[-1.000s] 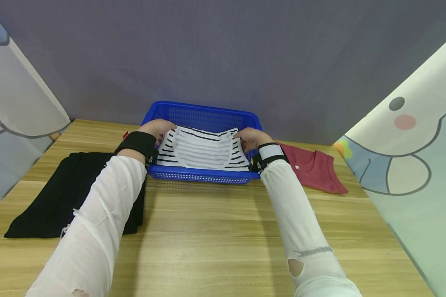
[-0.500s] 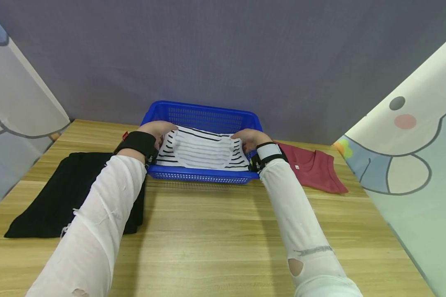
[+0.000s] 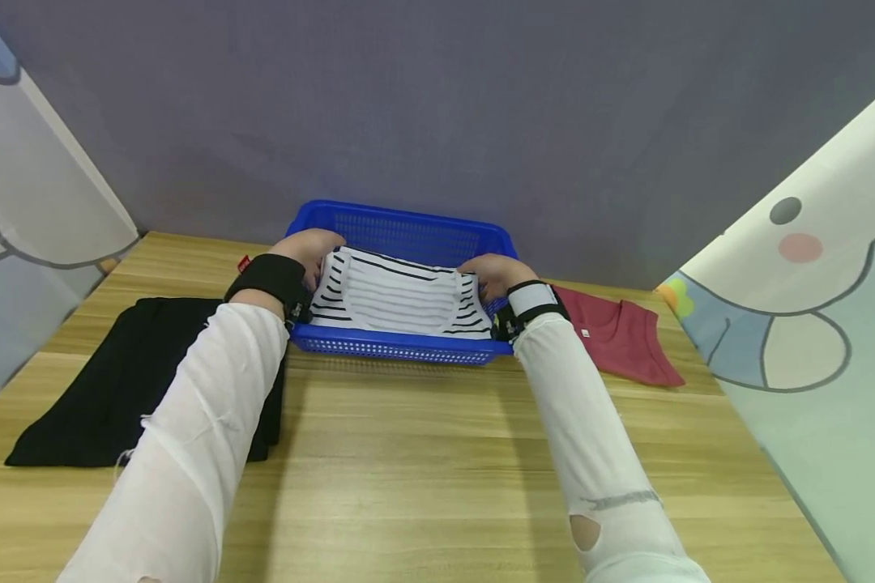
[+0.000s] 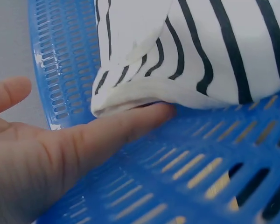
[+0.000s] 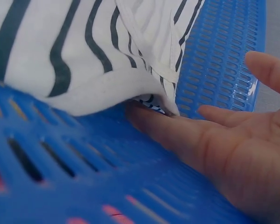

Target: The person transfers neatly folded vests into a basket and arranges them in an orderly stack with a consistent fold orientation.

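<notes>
A folded white garment with black stripes (image 3: pixel 401 293) lies in a blue perforated basket (image 3: pixel 401 346). At the basket's left end is the left hand (image 3: pixel 309 253). In the left wrist view that hand (image 4: pixel 70 154) has a straight finger touching the underside of the garment's edge (image 4: pixel 144 93). The right hand (image 3: pixel 497 274) is inside the basket's right end. Seen in the right wrist view, the right hand (image 5: pixel 224 144) is spread, one fingertip just under the cloth's corner (image 5: pixel 154 88), its other fingers off the cloth.
Folded black cloth (image 3: pixel 117 380) lies on the wooden table (image 3: pixel 408 470) left of the basket, partly beneath the left sleeve. A red garment (image 3: pixel 627 340) lies right of the basket. Behind the table stands a grey panel (image 3: pixel 437 105), with cartoon-printed surfaces at both sides.
The left hand has shifted slightly away from the garment's upper left corner, which now shows more. The right hand has hardly moved, and the head view has shifted a little.
</notes>
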Available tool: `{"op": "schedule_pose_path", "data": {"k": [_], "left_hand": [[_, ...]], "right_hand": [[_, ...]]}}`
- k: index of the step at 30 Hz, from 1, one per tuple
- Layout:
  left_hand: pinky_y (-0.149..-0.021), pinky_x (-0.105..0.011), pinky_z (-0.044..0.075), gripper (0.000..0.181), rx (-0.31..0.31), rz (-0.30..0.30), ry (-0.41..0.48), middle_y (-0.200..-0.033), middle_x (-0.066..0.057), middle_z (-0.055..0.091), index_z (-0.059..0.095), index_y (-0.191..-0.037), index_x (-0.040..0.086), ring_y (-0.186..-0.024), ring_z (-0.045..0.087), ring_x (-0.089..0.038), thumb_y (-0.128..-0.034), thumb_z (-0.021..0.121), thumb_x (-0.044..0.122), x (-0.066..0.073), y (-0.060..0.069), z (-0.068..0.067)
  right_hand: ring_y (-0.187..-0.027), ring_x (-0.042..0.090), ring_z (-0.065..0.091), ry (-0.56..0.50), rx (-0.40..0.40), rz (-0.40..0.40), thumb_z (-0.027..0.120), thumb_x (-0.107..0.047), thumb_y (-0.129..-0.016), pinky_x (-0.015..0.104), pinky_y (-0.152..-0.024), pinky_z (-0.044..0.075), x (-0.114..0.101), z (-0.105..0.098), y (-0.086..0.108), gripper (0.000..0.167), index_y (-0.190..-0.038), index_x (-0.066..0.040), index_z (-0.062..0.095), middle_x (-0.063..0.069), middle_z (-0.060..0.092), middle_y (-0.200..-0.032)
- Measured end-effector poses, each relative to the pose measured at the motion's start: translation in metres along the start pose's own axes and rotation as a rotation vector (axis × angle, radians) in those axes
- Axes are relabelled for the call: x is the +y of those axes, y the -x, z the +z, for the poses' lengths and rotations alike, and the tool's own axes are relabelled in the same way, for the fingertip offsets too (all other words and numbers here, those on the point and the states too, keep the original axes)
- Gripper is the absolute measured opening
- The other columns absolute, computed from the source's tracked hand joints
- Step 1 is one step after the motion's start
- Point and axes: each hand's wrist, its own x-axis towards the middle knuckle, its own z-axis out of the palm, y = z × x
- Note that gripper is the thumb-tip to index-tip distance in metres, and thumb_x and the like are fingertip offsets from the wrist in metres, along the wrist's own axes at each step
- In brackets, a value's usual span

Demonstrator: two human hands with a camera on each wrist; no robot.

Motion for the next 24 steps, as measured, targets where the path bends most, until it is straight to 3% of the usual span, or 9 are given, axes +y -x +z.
{"op": "schedule_pose_path", "data": {"k": [7, 13, 24], "left_hand": [[-0.114, -0.057, 0.016, 0.067, 0.002, 0.026, -0.050, -0.154, -0.029, -0.006, -0.012, -0.150, 0.003, -0.143, 0.003, -0.044, -0.1026, 0.026, 0.032, 0.005, 0.002, -0.002], [-0.114, -0.054, 0.019, 0.069, 0.049, 0.043, -0.056, -0.155, -0.028, -0.004, -0.012, -0.150, 0.004, -0.143, 0.005, -0.043, -0.1028, 0.029, 0.032, 0.017, 0.009, -0.001], [-0.113, -0.054, 0.021, 0.064, -0.002, 0.106, -0.106, -0.156, -0.026, -0.003, -0.008, -0.152, 0.010, -0.144, 0.008, -0.040, -0.1034, 0.024, 0.036, 0.035, 0.015, -0.004]], "right_hand": [[-0.143, 0.038, 0.016, -0.043, 0.030, 0.019, 0.045, -0.019, -0.100, 0.049, -0.115, 0.023, -0.005, -0.001, 0.008, 0.065, -0.152, -0.006, 0.009, 0.022, 0.005, -0.157], [-0.143, 0.043, 0.013, 0.008, 0.060, 0.022, 0.044, -0.022, -0.100, 0.048, -0.116, 0.019, -0.015, -0.004, 0.018, 0.069, -0.153, -0.008, 0.001, 0.024, 0.005, -0.157], [-0.136, 0.040, 0.034, 0.138, 0.061, -0.050, 0.039, -0.024, -0.102, 0.045, -0.111, 0.033, -0.030, -0.017, 0.034, 0.058, -0.152, -0.008, 0.015, 0.024, 0.026, -0.151]]}}
